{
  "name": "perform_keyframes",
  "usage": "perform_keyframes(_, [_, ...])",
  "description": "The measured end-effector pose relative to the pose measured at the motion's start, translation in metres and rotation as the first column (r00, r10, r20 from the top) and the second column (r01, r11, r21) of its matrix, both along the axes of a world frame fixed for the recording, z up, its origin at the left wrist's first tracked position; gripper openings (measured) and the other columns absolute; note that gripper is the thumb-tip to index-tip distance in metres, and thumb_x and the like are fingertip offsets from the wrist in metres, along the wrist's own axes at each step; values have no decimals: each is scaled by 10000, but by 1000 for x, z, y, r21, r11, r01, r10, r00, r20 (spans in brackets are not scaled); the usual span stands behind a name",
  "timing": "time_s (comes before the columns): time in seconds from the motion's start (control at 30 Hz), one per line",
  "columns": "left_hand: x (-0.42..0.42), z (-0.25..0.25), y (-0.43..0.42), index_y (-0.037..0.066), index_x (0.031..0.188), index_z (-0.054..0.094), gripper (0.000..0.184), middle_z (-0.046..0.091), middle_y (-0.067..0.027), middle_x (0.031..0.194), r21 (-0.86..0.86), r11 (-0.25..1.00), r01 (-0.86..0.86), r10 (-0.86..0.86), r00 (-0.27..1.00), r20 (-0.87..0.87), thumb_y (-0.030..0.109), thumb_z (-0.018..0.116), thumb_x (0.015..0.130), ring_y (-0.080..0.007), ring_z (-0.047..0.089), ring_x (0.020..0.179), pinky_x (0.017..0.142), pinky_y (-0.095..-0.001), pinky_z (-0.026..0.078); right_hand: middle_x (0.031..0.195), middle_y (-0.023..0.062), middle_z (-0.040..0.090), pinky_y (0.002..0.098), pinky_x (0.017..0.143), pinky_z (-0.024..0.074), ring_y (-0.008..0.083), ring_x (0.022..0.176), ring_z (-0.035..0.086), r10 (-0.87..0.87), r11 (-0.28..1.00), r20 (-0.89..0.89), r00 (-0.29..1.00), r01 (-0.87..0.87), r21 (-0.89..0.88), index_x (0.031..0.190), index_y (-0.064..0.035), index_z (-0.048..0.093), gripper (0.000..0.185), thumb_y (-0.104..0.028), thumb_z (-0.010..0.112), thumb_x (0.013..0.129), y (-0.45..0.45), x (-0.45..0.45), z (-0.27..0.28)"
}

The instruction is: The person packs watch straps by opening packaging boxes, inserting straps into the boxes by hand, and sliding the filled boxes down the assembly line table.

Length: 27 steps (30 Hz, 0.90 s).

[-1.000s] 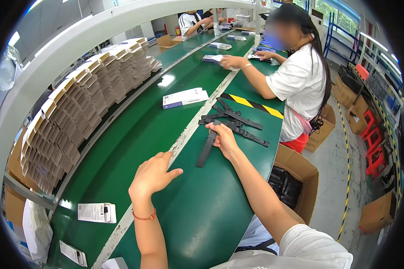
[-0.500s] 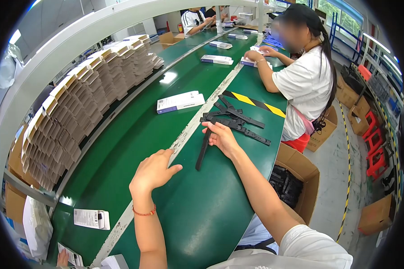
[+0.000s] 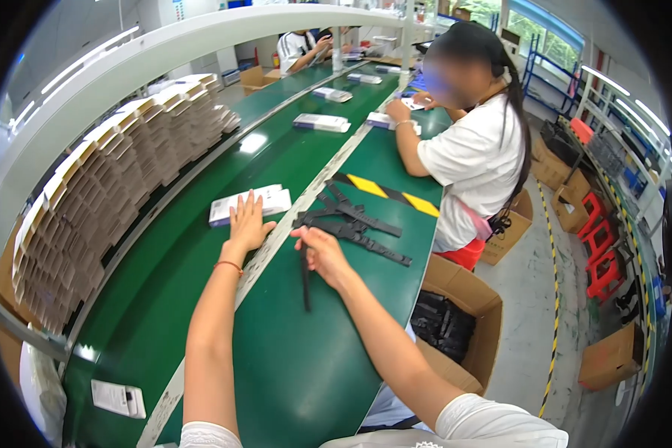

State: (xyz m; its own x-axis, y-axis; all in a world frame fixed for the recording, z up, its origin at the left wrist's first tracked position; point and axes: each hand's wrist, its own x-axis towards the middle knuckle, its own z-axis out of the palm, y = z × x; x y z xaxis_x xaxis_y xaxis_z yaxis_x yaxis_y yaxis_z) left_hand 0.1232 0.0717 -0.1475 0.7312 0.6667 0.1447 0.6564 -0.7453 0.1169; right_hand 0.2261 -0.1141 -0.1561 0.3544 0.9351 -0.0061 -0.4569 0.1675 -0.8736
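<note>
My left hand (image 3: 247,225) reaches over the green belt with its fingers spread, on or just above a white and purple box (image 3: 278,201); contact cannot be made out. My right hand (image 3: 322,254) pinches the upper end of a black strap (image 3: 305,287), which hangs down over the green table. Just beyond that hand lies a loose pile of black straps (image 3: 360,225), some crossing each other.
A co-worker (image 3: 474,142) sits at the right, handling a box. Further boxes (image 3: 321,122) lie along the belt, another (image 3: 118,398) near me. Stacked cartons (image 3: 119,172) line the left. A cardboard box (image 3: 485,299) of black items stands by the table edge.
My left hand has moved forward from the pale divider to the white and purple box, fingers now spread. My right hand still holds the strap. The view has shifted.
</note>
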Motion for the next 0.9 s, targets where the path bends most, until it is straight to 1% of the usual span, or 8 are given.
perform_keyframes(0.27, [22, -9, 34, 105, 1443, 183, 965, 209, -113, 1485, -87, 995, -53, 48, 997, -60, 530, 661, 720, -320, 106, 1388, 1100, -541, 70, 754, -36, 547, 179, 428, 337, 26, 496, 418, -23, 1000, -15, 1000, 23, 3, 983, -71, 594, 306, -364, 557, 902, -1, 7, 4])
perform_keyframes(0.3, [14, -14, 35, 43, 1384, 308, 922, 380, -145, 1344, 39, 999, 22, -25, 998, 58, 514, 693, 691, -333, 297, 1287, 1072, -504, 199, 768, -32, 547, 181, 433, 338, 26, 497, 415, -23, 1000, -17, 1000, 23, -5, 993, -74, 599, 301, -358, 555, 903, -1, 8, 4])
perform_keyframes(0.4, [-4, 6, 17, -18, 1253, 443, 849, 464, -160, 1152, 104, 994, 33, -47, 989, 142, 496, 730, 642, -332, 430, 1127, 983, -434, 335, 783, -27, 549, 182, 437, 340, 27, 497, 414, -31, 1000, -37, 999, 31, 3, 1001, -75, 602, 296, -351, 553, 905, -1, 7, 1])
perform_keyframes(0.43, [-11, 9, 9, -41, 1102, 515, 779, 485, -151, 1011, 166, 986, -11, -35, 961, 273, 489, 767, 590, -324, 497, 987, 854, -390, 416, 784, -26, 550, 181, 436, 340, 28, 495, 415, -43, 999, -39, 998, 44, 17, 1000, -74, 600, 295, -350, 553, 905, -1, 7, 2])
perform_keyframes(0.57, [-37, 38, -38, -16, 980, 532, 672, 499, -130, 945, 142, 988, -60, -24, 847, 531, 425, 812, 558, -301, 552, 836, 722, -385, 459, 802, 15, 563, 211, 455, 401, 62, 521, 475, -182, 942, -76, 980, 196, 272, 972, -62, 568, 267, -321, 520, 928, -6, 7, 12])
perform_keyframes(0.67, [-64, 64, -85, 4, 926, 539, 603, 518, -108, 857, 99, 995, -18, -48, 773, 632, 363, 840, 545, -289, 555, 792, 695, -373, 454, 885, 48, 566, 247, 523, 448, 98, 605, 522, -162, 815, -294, 942, 295, 498, 987, -57, 522, 241, -293, 496, 943, -30, -10, 47])
perform_keyframes(0.8, [-97, 86, -134, 12, 872, 569, 498, 541, -94, 828, 73, 982, 173, -173, 674, 718, 237, 857, 534, -250, 562, 756, 694, -337, 457, 948, 73, 547, 280, 564, 474, 130, 650, 539, -205, 707, -84, 975, 207, 676, 1035, -35, 486, 246, -265, 486, 950, -58, -46, 117])
perform_keyframes(0.9, [-112, 91, -156, 10, 878, 562, 539, 519, -38, 814, -66, 971, 231, -89, 600, 795, 336, 843, 555, -161, 537, 764, 691, -290, 432, 937, 70, 557, 252, 599, 479, 104, 701, 549, -281, 707, 113, 953, 126, 696, 1036, -22, 493, 180, -149, 539, 918, -68, -61, 156])
